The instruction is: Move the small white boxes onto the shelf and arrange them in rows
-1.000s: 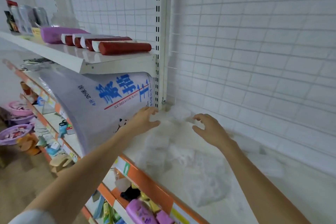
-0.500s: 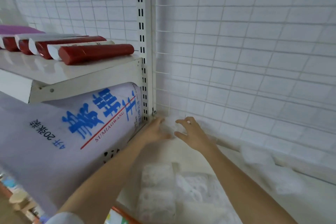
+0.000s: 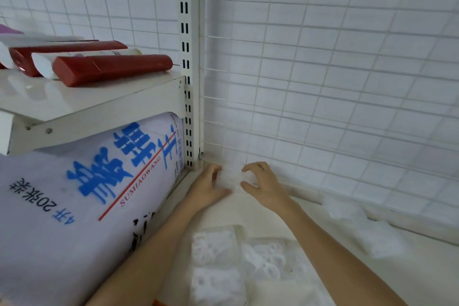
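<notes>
I have one small white lace-patterned box [image 3: 229, 177] pressed between my two hands, deep in the back corner of the white shelf [image 3: 422, 268], at about 12 o'clock from me. My left hand [image 3: 207, 187] curls against its left side, and my right hand [image 3: 264, 185] curls against its right, fingers over the far edge. Its outline is too washed out to give its long axis. More small white boxes [image 3: 218, 253] lie near me at 6 o'clock, between my forearms; either hand could reach them.
</notes>
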The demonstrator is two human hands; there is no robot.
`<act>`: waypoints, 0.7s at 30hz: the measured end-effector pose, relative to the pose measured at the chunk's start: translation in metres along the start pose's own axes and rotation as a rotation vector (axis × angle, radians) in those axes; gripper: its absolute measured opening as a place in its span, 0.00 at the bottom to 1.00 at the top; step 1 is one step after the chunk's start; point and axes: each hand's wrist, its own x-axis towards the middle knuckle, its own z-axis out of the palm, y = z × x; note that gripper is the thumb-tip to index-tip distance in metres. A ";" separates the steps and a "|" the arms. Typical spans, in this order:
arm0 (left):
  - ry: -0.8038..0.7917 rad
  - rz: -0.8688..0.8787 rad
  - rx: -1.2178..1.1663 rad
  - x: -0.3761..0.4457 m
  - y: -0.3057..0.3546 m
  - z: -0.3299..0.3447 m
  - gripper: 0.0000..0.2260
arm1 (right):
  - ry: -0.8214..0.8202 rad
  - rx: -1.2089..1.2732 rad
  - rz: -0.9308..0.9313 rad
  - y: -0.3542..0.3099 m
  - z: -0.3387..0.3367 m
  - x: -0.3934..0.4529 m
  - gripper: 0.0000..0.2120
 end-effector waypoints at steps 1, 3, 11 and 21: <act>-0.003 0.035 -0.004 -0.001 0.000 0.001 0.28 | 0.019 0.029 0.020 0.002 -0.005 -0.006 0.14; -0.002 0.087 -0.003 -0.001 0.000 0.001 0.26 | 0.086 0.102 0.069 0.010 -0.017 -0.016 0.10; -0.042 0.128 0.074 -0.008 0.021 -0.006 0.18 | 0.199 0.425 0.403 0.027 -0.053 -0.061 0.12; -0.114 -0.112 0.102 -0.020 0.044 0.000 0.21 | 0.161 0.215 0.504 0.028 -0.051 -0.083 0.14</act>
